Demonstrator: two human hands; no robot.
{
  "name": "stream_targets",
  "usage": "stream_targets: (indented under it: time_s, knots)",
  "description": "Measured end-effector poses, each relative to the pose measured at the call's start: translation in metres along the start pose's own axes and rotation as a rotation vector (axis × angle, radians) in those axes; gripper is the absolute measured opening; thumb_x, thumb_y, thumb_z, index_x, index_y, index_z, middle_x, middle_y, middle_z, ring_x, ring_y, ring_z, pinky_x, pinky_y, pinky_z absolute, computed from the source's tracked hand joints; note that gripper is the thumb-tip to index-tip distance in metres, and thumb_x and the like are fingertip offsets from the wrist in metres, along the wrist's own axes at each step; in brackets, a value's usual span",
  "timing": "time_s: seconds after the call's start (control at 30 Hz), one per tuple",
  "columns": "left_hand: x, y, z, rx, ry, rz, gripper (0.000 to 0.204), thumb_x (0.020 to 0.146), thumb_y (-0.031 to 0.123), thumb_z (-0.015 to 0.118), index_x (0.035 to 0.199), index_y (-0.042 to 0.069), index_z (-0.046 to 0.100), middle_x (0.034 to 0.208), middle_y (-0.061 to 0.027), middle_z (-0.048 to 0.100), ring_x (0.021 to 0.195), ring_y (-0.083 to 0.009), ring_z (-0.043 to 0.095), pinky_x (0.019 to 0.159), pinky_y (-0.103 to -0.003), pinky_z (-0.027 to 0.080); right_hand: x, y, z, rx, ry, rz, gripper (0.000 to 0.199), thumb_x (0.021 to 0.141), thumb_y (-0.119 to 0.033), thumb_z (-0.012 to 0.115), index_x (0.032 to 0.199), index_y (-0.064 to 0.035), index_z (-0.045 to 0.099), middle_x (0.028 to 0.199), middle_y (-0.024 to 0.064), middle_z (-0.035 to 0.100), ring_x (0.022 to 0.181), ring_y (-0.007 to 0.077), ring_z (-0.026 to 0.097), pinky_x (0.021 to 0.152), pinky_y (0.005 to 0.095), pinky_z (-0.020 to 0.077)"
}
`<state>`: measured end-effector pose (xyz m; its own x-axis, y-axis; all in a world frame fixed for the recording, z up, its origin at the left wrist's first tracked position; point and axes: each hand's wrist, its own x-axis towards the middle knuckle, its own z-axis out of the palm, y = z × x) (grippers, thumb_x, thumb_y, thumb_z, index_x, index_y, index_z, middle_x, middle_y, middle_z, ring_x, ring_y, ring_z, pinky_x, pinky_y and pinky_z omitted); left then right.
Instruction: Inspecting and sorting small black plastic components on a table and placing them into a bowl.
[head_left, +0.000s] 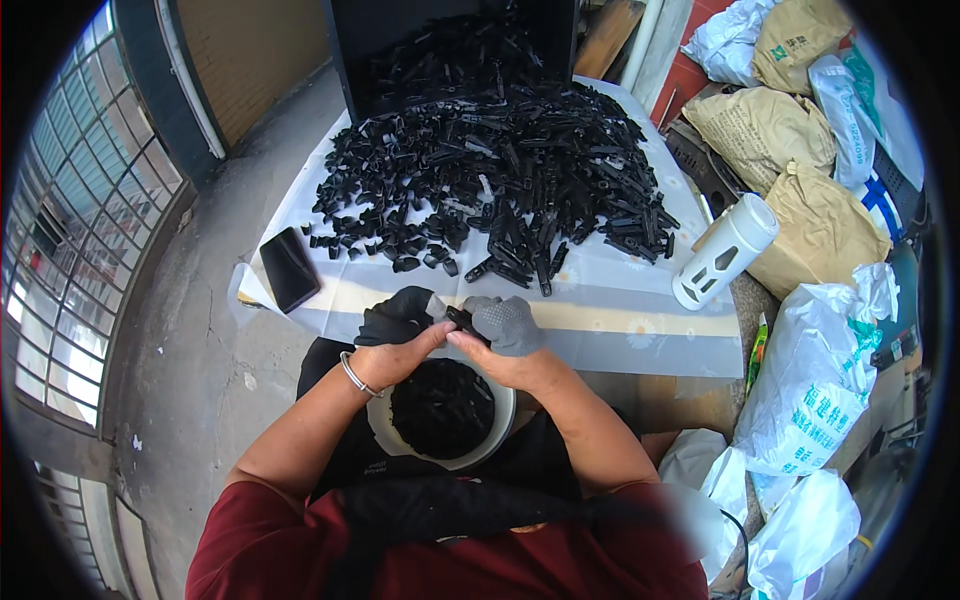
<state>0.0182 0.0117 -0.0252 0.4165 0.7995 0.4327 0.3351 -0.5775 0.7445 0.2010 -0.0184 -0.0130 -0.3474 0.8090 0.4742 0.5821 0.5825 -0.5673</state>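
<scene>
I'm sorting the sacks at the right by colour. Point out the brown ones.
Three brown sacks: one at the top right, one below it, one beside the white bottle. The rest there are white.

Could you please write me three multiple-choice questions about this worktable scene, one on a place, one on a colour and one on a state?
1. Where does the phone lie?
A. on the table's left part
B. inside the bowl
C. on the sacks at the right

2. What colour is the bottle to the right of the pile of parts?
A. red
B. white
C. blue

3. How is the small black part in front of the person held?
A. by the left hand alone
B. it lies loose on the table
C. between both gloved hands

Answers:
1 A: the dark phone rests flat on the table cover, left of the pile.
2 B: its body and cap are white.
3 C: the left hand and the right hand both pinch it above the bowl.
</scene>
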Motion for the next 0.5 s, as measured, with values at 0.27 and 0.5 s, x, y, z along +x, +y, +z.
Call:
stream_targets:
  time_s: [0.27,0.5]
  knots:
    - [-0.010,0.026,0.008,-0.535,-0.007,-0.695,0.045,0.093,0.040,0.038,0.094,0.001,0.061,0.079,-0.0057,0.060,0.070,-0.0119,0.052,0.065,-0.026,0.043,-0.006,-0.014,0.003,-0.072,0.091,-0.014,0.025,0.080,-0.022,0.062,0.095,-0.0018,0.058,0.083,0.0129,0.059,0.073,0.0286,0.054,0.065,0.0364,0.0430]
    - [-0.003,0.019,-0.006,-0.308,-0.106,-0.415,0.044,0.094,0.038,0.039,0.075,0.003,0.058,0.060,-0.0015,0.052,0.055,-0.0090,0.046,0.051,-0.024,0.039,-0.017,-0.004,-0.009,-0.332,-0.004,-0.098,0.022,0.082,-0.024,0.058,0.092,-0.0045,0.061,0.079,0.0097,0.059,0.071,0.0287,0.054,0.065,0.0388,0.0408]
